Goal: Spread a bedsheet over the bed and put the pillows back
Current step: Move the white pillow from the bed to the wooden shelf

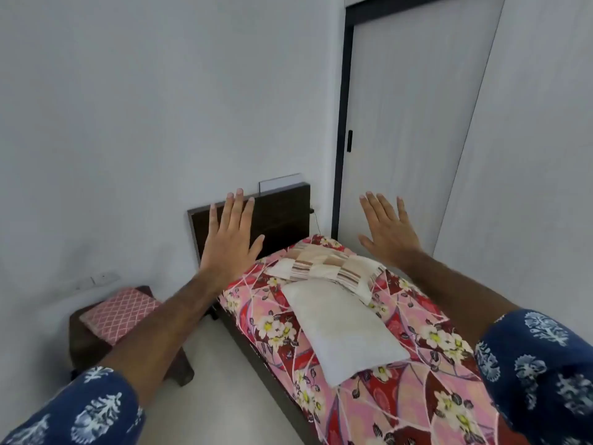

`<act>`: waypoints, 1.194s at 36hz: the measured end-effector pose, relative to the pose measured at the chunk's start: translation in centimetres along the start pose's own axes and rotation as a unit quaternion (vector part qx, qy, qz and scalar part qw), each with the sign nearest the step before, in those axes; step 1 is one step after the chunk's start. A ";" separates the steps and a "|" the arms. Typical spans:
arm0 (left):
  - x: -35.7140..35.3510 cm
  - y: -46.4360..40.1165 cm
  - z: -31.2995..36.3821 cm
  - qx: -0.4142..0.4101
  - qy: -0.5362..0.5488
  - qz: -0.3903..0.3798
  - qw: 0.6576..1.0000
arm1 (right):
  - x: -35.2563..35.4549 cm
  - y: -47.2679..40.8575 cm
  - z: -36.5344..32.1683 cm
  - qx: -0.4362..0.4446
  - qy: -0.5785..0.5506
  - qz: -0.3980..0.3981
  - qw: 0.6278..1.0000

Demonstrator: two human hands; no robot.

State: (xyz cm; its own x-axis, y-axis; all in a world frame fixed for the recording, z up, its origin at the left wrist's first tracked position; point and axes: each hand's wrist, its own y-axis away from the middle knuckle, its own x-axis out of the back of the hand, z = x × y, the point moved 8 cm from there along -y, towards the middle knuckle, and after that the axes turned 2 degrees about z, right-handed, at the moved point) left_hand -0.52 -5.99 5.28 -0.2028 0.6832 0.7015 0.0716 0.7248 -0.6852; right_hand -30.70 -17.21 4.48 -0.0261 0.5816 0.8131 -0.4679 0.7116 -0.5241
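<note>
A narrow bed carries a pink and red floral bedsheet (pixel 414 390) spread over the mattress. A plain white pillow (pixel 340 329) lies lengthwise in the middle of the bed. Beyond it, by the dark wooden headboard (pixel 282 216), lies a striped beige and brown pillow (pixel 330 268). My left hand (pixel 229 239) is raised in the air in front of the headboard, fingers straight and spread, holding nothing. My right hand (pixel 386 229) is raised above the bed's far right side, also flat and empty. Both forearms stretch forward over the bed.
A low dark stool with a pink lattice cushion (pixel 120 311) stands on the floor left of the bed. A white wall runs behind. A dark-framed sliding door (pixel 410 117) is at the back right. A thin cable (pixel 316 220) hangs by the headboard.
</note>
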 end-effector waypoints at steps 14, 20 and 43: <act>-19.7 -4.3 1.6 -0.006 0.029 -0.132 0.991 | -18.3 -7.2 0.8 -0.003 -0.043 -0.103 0.994; -27.1 -5.2 1.8 -0.012 0.063 -0.177 0.982 | -26.1 -9.0 0.5 -0.008 -0.038 -0.157 0.987; -59.0 -4.8 7.5 -0.166 0.246 -0.468 0.832 | -47.7 -4.3 0.2 -0.235 -0.079 -0.372 0.894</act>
State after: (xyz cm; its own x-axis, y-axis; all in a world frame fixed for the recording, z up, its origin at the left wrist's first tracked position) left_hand 3.81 -50.42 -34.32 0.0981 -0.3007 0.9487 0.3895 0.8888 0.2414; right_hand -27.65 -48.11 -31.94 -0.0027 -0.1589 0.9873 0.0144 0.9872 0.1589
